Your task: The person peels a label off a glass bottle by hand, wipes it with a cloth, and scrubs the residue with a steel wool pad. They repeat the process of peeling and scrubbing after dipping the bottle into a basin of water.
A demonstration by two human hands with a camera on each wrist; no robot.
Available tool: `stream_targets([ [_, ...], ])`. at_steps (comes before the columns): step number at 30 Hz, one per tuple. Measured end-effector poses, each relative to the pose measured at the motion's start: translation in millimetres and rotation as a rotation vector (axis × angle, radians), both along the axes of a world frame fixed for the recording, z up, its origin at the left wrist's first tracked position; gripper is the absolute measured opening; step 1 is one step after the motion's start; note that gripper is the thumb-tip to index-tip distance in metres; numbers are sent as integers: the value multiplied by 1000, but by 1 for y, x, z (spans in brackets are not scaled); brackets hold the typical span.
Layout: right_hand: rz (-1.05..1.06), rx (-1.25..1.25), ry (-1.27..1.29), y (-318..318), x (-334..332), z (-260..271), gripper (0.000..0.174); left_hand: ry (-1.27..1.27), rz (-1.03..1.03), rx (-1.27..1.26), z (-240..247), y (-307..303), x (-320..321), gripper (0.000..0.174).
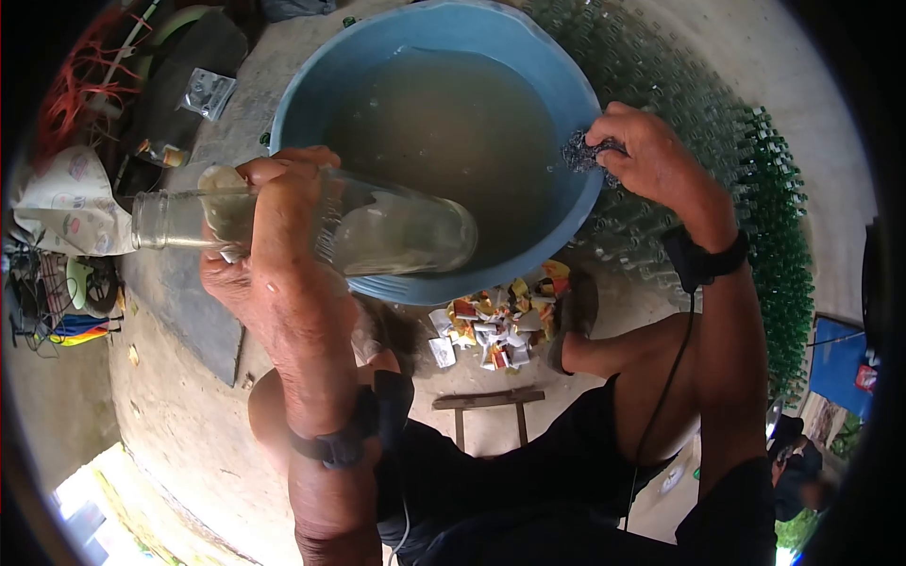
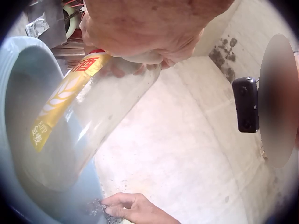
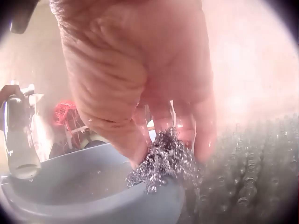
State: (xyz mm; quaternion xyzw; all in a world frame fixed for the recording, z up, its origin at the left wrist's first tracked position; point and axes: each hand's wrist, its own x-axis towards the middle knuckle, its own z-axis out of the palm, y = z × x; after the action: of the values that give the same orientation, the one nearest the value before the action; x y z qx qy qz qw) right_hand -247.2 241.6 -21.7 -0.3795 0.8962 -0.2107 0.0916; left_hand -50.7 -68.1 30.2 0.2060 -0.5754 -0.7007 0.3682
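My left hand [image 1: 288, 226] grips a clear glass bottle [image 1: 401, 226], lying nearly level over the near left rim of a blue tub [image 1: 311, 80] of cloudy water. In the left wrist view, the bottle [image 2: 112, 107] bears a yellow and red label [image 2: 65, 98]. With its fingertips my right hand [image 1: 661, 165] pinches a metal scouring pad [image 1: 593, 154] at the tub's right rim. The right wrist view shows the pad [image 3: 163, 161] hanging under the fingers of that hand [image 3: 135, 70].
Many clear bottles [image 1: 661, 94] and green bottles [image 1: 779, 274] stand at the right. Torn labels [image 1: 500, 325] lie below the tub, near a small wooden stool [image 1: 488, 400]. Red strands [image 1: 80, 75] and a dark board [image 1: 184, 302] are at the left.
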Motion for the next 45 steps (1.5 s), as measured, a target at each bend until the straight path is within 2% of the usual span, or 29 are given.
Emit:
stream_targets([
  [6,-20,-31,-14,1,2,1,28,-36,-1,0,0,0,-1,3],
  [18,-41,129,82,-6,14,16,36,-38,-6,9,3,4,1,3],
  [26,-36,26,113,-11,12,18,32,-29,-22,-29,0,2,3,4],
  [30,-33,-3,94,-36,25,34,26,-12,-10,-45,-4,0,2,4],
  [33,100,-128,-39,-56,25,6,21,-46,-11,-87,-9,-5,2,9],
  [36,100,-57,-123,-92,33,-17,21,-26,8,-57,-8,-6,1,8],
  [40,-60,233,-153,-125,30,-44,46,-52,62,-78,-9,-9,-2,8],
  [43,-139,358,-269,-138,9,-55,61,-54,96,-33,-12,-13,-3,10],
  [45,-171,331,-311,-137,-12,-78,60,-60,126,0,-13,-15,-7,10],
])
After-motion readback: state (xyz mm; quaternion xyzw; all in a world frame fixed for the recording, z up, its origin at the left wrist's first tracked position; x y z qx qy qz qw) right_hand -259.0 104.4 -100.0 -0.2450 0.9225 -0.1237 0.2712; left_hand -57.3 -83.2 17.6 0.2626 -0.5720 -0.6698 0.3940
